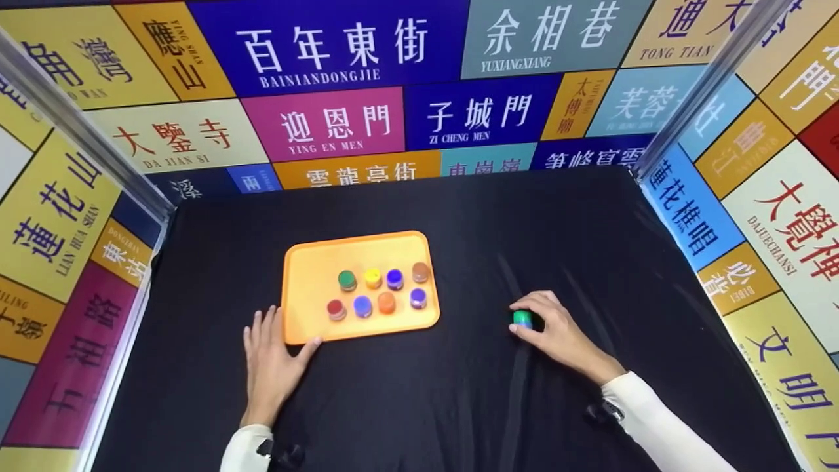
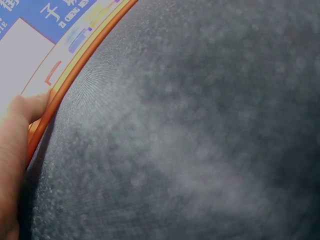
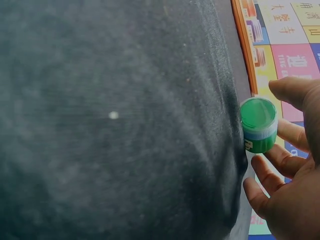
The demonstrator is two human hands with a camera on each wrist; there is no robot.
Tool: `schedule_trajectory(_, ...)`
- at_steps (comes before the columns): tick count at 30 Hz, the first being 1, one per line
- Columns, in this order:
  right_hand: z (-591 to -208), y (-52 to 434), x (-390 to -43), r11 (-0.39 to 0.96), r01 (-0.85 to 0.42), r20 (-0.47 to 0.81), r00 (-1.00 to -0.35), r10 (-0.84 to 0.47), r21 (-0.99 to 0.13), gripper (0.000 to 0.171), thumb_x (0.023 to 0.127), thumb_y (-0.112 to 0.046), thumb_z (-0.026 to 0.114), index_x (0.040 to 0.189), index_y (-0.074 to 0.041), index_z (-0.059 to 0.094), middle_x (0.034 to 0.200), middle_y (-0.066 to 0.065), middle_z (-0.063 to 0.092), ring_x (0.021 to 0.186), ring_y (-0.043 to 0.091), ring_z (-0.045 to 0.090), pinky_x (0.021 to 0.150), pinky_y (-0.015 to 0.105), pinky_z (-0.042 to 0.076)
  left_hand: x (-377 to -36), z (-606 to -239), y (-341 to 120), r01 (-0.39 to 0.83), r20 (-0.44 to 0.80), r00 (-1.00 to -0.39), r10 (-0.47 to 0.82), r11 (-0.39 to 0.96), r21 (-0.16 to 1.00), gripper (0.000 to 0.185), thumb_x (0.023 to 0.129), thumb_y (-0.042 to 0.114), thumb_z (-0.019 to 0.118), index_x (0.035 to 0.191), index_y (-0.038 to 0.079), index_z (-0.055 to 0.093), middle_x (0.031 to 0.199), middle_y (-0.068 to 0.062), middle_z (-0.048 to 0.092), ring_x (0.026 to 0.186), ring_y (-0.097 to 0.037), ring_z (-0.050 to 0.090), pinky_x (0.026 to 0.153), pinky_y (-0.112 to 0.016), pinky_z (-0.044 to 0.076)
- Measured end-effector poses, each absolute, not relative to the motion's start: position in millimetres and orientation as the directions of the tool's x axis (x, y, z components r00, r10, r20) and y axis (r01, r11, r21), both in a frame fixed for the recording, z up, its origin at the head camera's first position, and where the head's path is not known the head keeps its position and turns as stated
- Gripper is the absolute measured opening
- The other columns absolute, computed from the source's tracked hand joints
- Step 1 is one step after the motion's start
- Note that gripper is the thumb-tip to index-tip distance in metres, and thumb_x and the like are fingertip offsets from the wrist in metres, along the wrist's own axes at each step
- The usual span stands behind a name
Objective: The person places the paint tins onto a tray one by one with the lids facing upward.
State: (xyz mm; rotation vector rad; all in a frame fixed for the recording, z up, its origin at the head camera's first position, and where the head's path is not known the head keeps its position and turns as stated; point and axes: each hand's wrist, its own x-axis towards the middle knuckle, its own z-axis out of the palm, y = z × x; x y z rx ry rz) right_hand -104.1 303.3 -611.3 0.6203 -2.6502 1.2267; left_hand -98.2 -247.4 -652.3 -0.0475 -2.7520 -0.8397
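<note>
Currently, a small green-capped jar (image 1: 522, 319) is pinched between the thumb and curled fingers of the right hand (image 1: 557, 334), low on the black cloth (image 1: 459, 393) and well to the right of the orange tray (image 1: 301, 262). From the right wrist view, the jar (image 3: 258, 125) is seen on its side, cap toward the camera, with the fingertips (image 3: 280, 160) wrapped beneath it and the thumb above; a label strip is noted on its body, too small to be read.

The left hand (image 1: 270, 360) is laid flat on the cloth, fingers spread and straight, nothing gripped. Its thumb is pressed against the near left corner of the tray; this contact is confirmed in the left wrist view, where the thumb (image 2: 20, 125) is met by the tray's orange rim (image 2: 75, 70).

Eight small jars are recorded upright inside the tray in two rows of four. Back row, left to right: dark green (image 1: 347, 280), yellow (image 1: 372, 278), blue (image 1: 394, 278), brown (image 1: 421, 271). Front row: red (image 1: 336, 309), blue (image 1: 362, 306), orange (image 1: 387, 302), purple (image 1: 418, 298).

The workspace is enclosed by walls covered with coloured sign panels (image 1: 328, 124).
</note>
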Motion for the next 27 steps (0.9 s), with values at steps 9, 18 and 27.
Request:
schedule_trajectory(9,-612,309,-99,0.561,-0.453,0.345,-0.891,-0.294,-0.693,0.036,0.089,-0.005,0.092,0.122,-0.001,0.079,0.125,0.007,0.074,0.124,0.032,0.059,0.11,0.011,0.037,-98,-652,-247,0.099,0.248,-0.968,-0.046,0.835,0.542,0.103,0.092,0.052,0.087,0.164,-0.006,0.042,0.17,-0.03,0.04,0.164,-0.051,0.023,0.136,-0.064,0.006)
schedule_trajectory(18,-609,313,-94,0.562,-0.457,0.374,-0.889,-0.265,-0.689,0.037,0.087,-0.002,0.092,0.122,0.0,0.079,0.125,0.01,0.074,0.123,0.033,0.06,0.11,0.01,0.038,-97,-651,-247,0.084,0.223,-0.974,-0.048,0.834,0.545,0.103,0.093,0.052,0.086,0.165,-0.006,0.041,0.171,-0.029,0.04,0.165,-0.05,0.021,0.136,-0.063,0.004)
schedule_trajectory(27,-612,319,-94,0.562,-0.478,0.4,-0.877,-0.266,-0.675,0.037,0.086,0.001,0.092,0.12,-0.002,0.079,0.122,0.01,0.074,0.12,0.032,0.061,0.109,0.011,0.039,-98,-650,-247,0.093,0.234,-0.971,-0.044,0.833,0.546,0.103,0.092,0.052,0.086,0.164,-0.007,0.041,0.17,-0.03,0.04,0.165,-0.051,0.021,0.136,-0.064,0.006)
